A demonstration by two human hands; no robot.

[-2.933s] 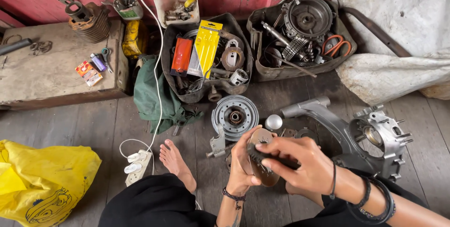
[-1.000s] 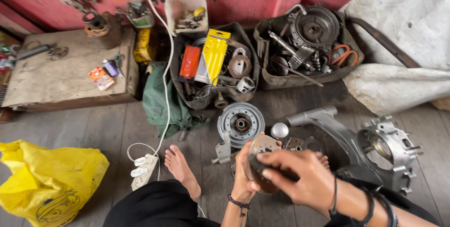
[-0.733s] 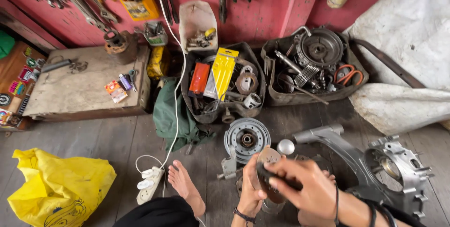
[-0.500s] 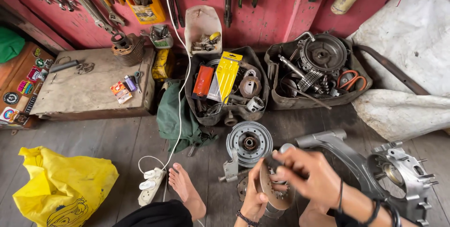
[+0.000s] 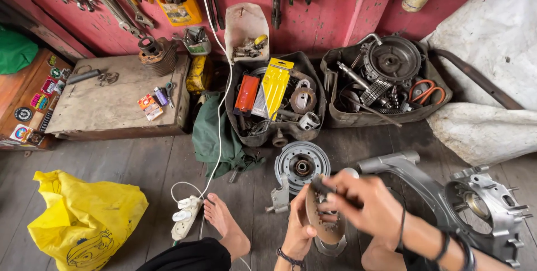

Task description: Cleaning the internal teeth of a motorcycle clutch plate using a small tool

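Now: left hand (image 5: 299,232) gripping rusty round plate (image 5: 324,223) on edge, steadied for access; right hand (image 5: 363,206) pinching small dark part (image 5: 320,184) against its top. Above floor's near edge, beside grey pulley (image 5: 302,165).

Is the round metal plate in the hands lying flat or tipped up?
Tipped up. The round metal plate stands on edge, gripped underneath by the left hand, the right hand over its top.

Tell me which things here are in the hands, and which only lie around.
In hand:
- round metal plate, held on edge by the left hand
- small dark tool, gripped in the right hand against the plate

Lying about:
- pulley wheel
- engine casing
- yellow bag
- power strip
- green cloth
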